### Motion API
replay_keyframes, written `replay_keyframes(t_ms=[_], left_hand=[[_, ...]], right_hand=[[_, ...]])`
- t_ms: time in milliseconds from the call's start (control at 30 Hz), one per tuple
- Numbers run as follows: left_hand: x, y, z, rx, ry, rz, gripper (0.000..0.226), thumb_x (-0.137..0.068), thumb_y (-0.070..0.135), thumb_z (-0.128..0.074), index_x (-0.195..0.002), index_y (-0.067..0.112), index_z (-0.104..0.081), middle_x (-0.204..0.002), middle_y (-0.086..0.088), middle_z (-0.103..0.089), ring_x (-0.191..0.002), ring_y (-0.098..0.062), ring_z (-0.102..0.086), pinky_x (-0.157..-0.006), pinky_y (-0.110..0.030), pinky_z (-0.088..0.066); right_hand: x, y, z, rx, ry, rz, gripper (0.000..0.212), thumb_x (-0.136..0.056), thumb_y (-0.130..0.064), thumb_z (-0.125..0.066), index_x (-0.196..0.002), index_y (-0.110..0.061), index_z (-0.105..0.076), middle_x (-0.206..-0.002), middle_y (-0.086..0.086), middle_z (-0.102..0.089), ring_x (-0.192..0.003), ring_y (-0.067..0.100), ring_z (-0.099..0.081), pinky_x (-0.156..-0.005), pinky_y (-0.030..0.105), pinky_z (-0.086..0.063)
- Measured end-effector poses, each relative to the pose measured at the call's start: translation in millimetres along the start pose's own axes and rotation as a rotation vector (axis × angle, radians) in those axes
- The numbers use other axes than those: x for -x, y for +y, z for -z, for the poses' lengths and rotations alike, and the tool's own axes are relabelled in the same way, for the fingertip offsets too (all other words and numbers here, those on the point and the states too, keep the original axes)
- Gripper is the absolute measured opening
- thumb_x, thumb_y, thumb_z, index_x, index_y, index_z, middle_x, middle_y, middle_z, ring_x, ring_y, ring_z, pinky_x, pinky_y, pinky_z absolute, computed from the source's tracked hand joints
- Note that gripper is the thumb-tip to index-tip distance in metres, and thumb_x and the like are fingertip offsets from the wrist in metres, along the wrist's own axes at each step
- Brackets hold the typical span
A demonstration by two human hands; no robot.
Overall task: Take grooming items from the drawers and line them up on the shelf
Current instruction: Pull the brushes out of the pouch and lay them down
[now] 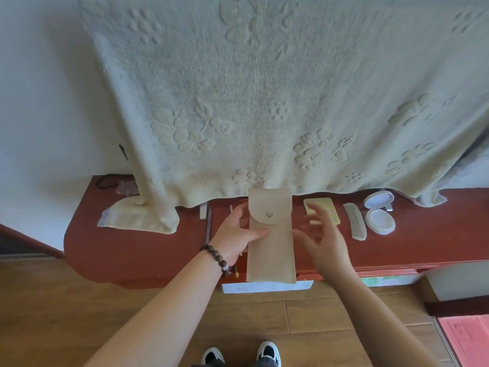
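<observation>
my left hand (239, 234) gripping a beige snap-flap pouch (270, 235) above the red shelf (412, 242), thumb on its front, my right hand (324, 234) just beside it, fingers spread, holding nothing, further right on the shelf a yellow card (328, 207), comb (356, 221), open white compact (379, 211)

Comb (354, 221) on shelf (132, 250) — between card (321, 211), compact (379, 213).
</observation>
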State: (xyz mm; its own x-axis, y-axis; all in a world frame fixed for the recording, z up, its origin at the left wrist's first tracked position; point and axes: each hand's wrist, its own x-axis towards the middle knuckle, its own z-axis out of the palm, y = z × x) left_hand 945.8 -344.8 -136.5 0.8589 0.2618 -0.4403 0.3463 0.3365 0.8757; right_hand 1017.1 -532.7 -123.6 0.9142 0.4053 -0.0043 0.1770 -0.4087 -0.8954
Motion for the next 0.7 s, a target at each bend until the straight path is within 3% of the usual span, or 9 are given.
replay_keyframes(t_ms=[67, 167, 267, 333, 433, 500, 600, 700], left_hand=[[8, 8, 1, 0.005, -0.066, 0.013, 0.066, -0.075, 0.002, -0.075, -0.130, 0.028, -0.050, -0.115, -0.006, -0.068, -0.104, -0.023, -0.067, -0.090, -0.051, -0.053], [17, 17, 1, 0.006, -0.170, 0.043, 0.058, -0.078, -0.003, -0.070, -0.128, 0.021, -0.053, -0.118, -0.008, -0.065, -0.106, -0.026, -0.065, -0.091, -0.049, -0.052], [24, 23, 3, 0.042, -0.250, 0.076, 0.054, -0.077, -0.002, -0.071, -0.125, 0.017, -0.056, -0.120, -0.011, -0.065, -0.109, -0.029, -0.064, -0.092, -0.048, -0.051], [28, 27, 5, 0.042, -0.287, 0.083, 0.051, -0.077, -0.001, -0.071, -0.124, 0.016, -0.058, -0.117, -0.010, -0.067, -0.109, -0.030, -0.064, -0.092, -0.046, -0.051], [34, 30, 4, -0.031, -0.287, 0.048, 0.051, -0.075, 0.001, -0.072, -0.122, 0.015, -0.059, -0.116, -0.011, -0.068, -0.108, -0.029, -0.064, -0.089, -0.043, -0.052], [38, 30, 2, -0.069, -0.265, 0.015, 0.054, -0.073, 0.002, -0.073, -0.124, 0.013, -0.058, -0.118, -0.012, -0.067, -0.109, -0.029, -0.064, -0.091, -0.043, -0.052], [42, 35, 0, -0.091, -0.233, -0.029, 0.054, -0.076, -0.001, -0.073, -0.126, 0.012, -0.056, -0.119, -0.013, -0.066, -0.109, -0.029, -0.063, -0.095, -0.047, -0.050], [45, 41, 1, -0.121, -0.227, -0.063, 0.052, -0.078, -0.002, -0.071, -0.126, 0.012, -0.056, -0.118, -0.012, -0.066, -0.107, -0.028, -0.065, -0.093, -0.044, -0.052]], right_hand=[[-11, -5, 11, 0.213, 0.022, 0.290, 0.058, -0.081, -0.016, -0.073, -0.133, -0.029, -0.050, -0.126, -0.013, -0.048, -0.110, -0.001, -0.048, -0.086, 0.010, -0.039], [-30, -8, 22, 0.454, -0.059, 0.587, 0.050, -0.080, -0.011, -0.073, -0.127, -0.024, -0.059, -0.138, 0.003, -0.047, -0.122, 0.019, -0.045, -0.098, 0.030, -0.037], [-36, -12, 28, 0.551, -0.060, 0.821, 0.026, -0.092, -0.026, -0.058, -0.114, -0.020, -0.070, -0.130, 0.009, -0.058, -0.123, 0.028, -0.051, -0.098, 0.037, -0.041], [-33, -14, 29, 0.556, -0.042, 0.918, 0.032, -0.099, -0.032, -0.047, -0.108, -0.016, -0.073, -0.122, 0.008, -0.065, -0.118, 0.027, -0.056, -0.098, 0.037, -0.043], [-28, -23, 29, 0.459, -0.040, 0.916, 0.028, -0.097, -0.022, -0.050, -0.101, -0.010, -0.074, -0.111, 0.004, -0.070, -0.107, 0.021, -0.060, -0.094, 0.029, -0.047], [-28, -32, 30, 0.402, -0.037, 0.855, 0.026, -0.093, -0.019, -0.052, -0.099, -0.009, -0.075, -0.103, 0.002, -0.072, -0.097, 0.019, -0.064, -0.084, 0.025, -0.051], [-28, -43, 28, 0.397, 0.001, 0.798, 0.029, -0.092, -0.026, -0.050, -0.097, -0.012, -0.076, -0.094, -0.002, -0.074, -0.087, 0.016, -0.067, -0.069, 0.024, -0.052], [-31, -48, 26, 0.287, -0.008, 0.706, 0.032, -0.090, -0.029, -0.049, -0.095, -0.012, -0.076, -0.087, -0.005, -0.073, -0.082, 0.012, -0.066, -0.069, 0.026, -0.053]])
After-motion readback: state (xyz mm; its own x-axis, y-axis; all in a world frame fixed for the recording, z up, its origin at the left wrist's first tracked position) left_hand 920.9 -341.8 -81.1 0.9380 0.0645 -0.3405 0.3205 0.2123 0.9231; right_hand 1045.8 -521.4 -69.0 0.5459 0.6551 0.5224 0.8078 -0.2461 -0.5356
